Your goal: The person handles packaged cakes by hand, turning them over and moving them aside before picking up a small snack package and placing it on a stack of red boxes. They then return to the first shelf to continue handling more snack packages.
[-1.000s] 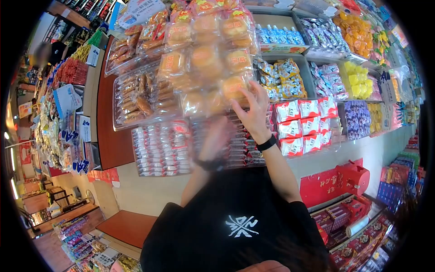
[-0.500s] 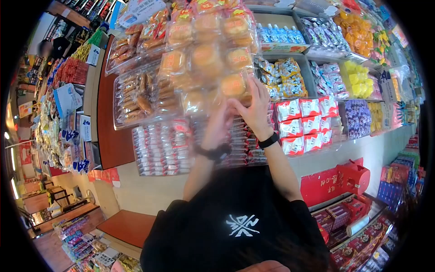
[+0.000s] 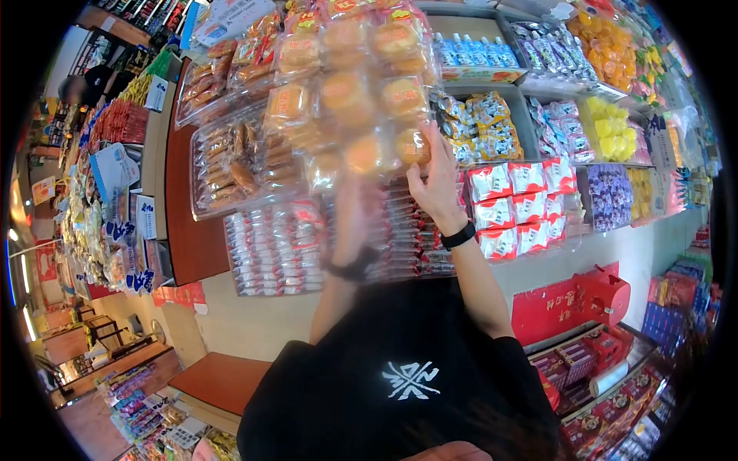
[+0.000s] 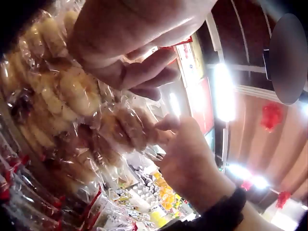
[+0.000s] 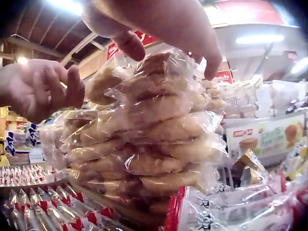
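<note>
Individually wrapped round cakes (image 3: 346,92), stamped in red, are piled in columns on the display. My right hand (image 3: 440,184) holds the top wrapped cake (image 3: 413,146) of the front right column, thumb on its near side and fingers along its right side. In the right wrist view, thumb and fingers of this hand straddle the top of the stack (image 5: 154,120). My left hand (image 3: 357,215), blurred in the head view, hovers at the front of the pile. Its fingers hang loosely bent with nothing in them in the left wrist view.
Red-and-white packets (image 3: 511,203) stand right of the pile, silvery packets (image 3: 273,246) in front. Trays of brown pastries (image 3: 227,157) lie left. Boxed compartments with yellow-and-white packets (image 3: 488,127) and blue pouches (image 3: 477,54) are at the right. A counter edge (image 3: 196,230) borders the left.
My left hand reached in beside the right hand, then drew back toward me and left. The front right cake under my right hand has shifted slightly right.
</note>
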{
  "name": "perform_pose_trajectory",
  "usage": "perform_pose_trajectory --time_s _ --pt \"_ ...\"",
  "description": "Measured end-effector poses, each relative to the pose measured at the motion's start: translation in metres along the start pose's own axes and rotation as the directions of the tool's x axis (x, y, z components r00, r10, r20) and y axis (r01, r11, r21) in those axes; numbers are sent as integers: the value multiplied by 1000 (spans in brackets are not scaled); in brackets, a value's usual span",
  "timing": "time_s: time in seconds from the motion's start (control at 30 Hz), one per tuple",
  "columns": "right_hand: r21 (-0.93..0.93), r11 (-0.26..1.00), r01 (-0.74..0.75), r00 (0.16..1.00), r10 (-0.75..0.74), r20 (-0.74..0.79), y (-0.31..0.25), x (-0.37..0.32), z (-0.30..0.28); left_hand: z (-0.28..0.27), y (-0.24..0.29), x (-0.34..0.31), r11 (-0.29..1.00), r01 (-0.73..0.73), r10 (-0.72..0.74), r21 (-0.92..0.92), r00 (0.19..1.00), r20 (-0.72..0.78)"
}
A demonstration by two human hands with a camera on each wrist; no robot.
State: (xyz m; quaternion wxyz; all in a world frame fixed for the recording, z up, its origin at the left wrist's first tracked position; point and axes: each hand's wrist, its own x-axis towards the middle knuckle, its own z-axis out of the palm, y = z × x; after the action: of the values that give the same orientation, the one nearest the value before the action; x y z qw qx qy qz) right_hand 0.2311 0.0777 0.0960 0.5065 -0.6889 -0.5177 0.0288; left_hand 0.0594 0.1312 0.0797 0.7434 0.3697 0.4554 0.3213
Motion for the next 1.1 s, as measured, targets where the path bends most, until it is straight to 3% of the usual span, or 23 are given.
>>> perform_pose_trajectory --time_s 0.13,0.23,0.43,0.63,0.9,1.1 --pt "7 1000 4 1000 -4 -20 2 1 2 -13 -18 4 999 42 -42 -6 999 21" --pt "22 1000 18 997 -16 -72 2 0 4 -10 -19 2 983 99 -102 -156 995 -10" --pt "4 999 48 998 -48 -47 8 4 -1 -1 -26 6 956 6 2 -292 1000 27" --pt "-36 997 65 998 -65 4 17 3 -5 -8 -32 -1 895 32 40 -445 988 152" --pt "-73 995 69 995 -63 78 1 -1 -13 -21 -37 -6 909 169 -92 -381 973 213" --pt "-65 997 -42 995 47 83 -2 -12 -24 -23 -41 -6 902 195 -123 -384 971 205"
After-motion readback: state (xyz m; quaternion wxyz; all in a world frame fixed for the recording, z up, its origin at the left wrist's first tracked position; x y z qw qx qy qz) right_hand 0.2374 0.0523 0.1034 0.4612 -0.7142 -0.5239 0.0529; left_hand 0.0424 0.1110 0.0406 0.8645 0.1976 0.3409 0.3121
